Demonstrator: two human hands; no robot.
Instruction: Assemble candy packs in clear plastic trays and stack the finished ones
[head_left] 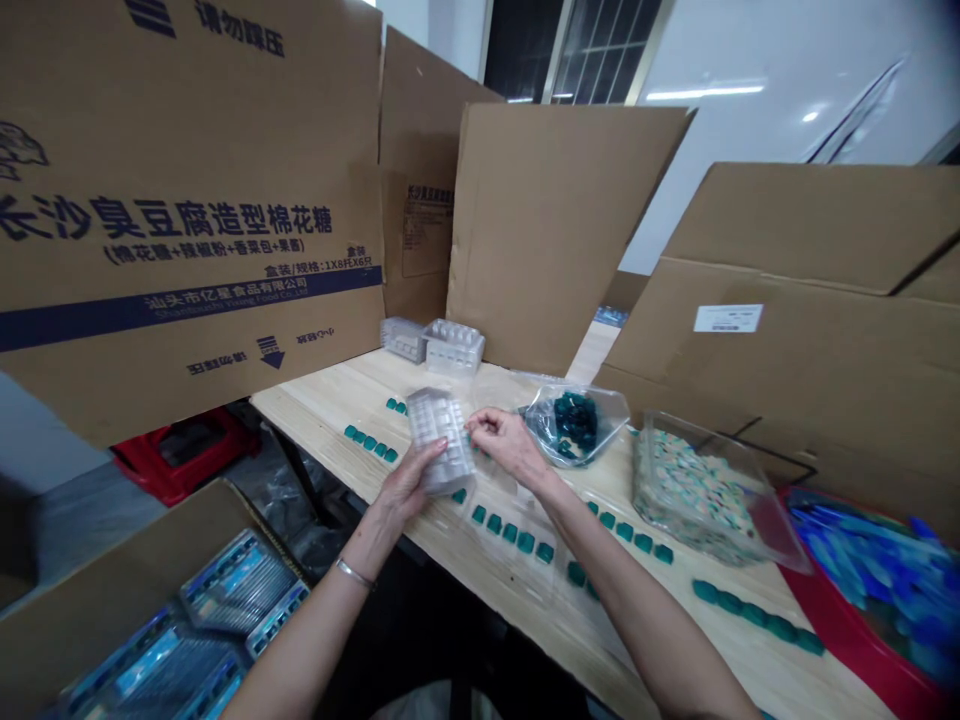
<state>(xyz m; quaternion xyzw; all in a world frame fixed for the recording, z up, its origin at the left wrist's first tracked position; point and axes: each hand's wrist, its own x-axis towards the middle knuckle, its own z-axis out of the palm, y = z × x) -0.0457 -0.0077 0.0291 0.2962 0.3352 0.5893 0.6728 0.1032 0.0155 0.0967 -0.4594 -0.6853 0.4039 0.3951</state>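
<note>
My left hand [411,482] grips a clear plastic compartment tray [441,437] from below and holds it tilted above the wooden table [495,570]. My right hand [504,440] is at the tray's right edge with fingers pinched together; what it pinches is too small to make out. Rows of small teal pieces [514,532] lie on the table under my hands. An open clear bag of dark teal pieces [576,422] sits just right of my right hand.
Clear empty trays [453,346] are stacked at the table's back. A clear tub of small mixed pieces [697,488] and a red bin of blue packets [870,580] stand on the right. Large cardboard boxes [187,200] surround the table. A box of packaged items [187,630] is at lower left.
</note>
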